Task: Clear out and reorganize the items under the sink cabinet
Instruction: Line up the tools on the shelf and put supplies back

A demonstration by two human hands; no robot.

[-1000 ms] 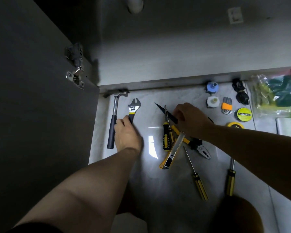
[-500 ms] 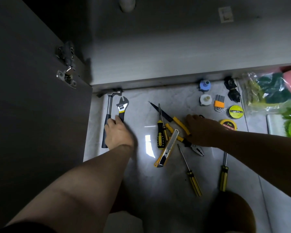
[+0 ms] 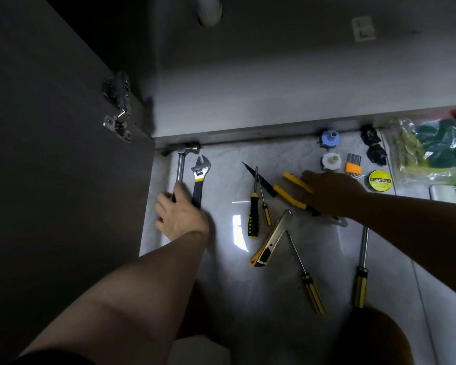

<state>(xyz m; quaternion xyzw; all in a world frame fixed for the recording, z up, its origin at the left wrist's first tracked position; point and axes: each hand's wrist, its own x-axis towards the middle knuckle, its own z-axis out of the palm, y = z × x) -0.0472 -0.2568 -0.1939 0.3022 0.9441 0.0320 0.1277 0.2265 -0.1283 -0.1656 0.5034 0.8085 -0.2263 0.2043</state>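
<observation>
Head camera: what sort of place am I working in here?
Probably a home's under-sink cabinet, seen from the tiled floor in front: a white drain pipe hangs inside, the open cabinet door carries a hinge, and a hammer and adjustable wrench lie on the floor.

Floor: pale marbled tile, glossy.
Left: hammer and adjustable wrench, parallel, just beside each other.
Centre: black-handled screwdriver, small yellow screwdriver, pliers, utility knife, thin screwdriver.
Right: long screwdriver, blue fitting, white fitting, hex key set, yellow tape roll, black bundle, clear plastic bag.
</observation>
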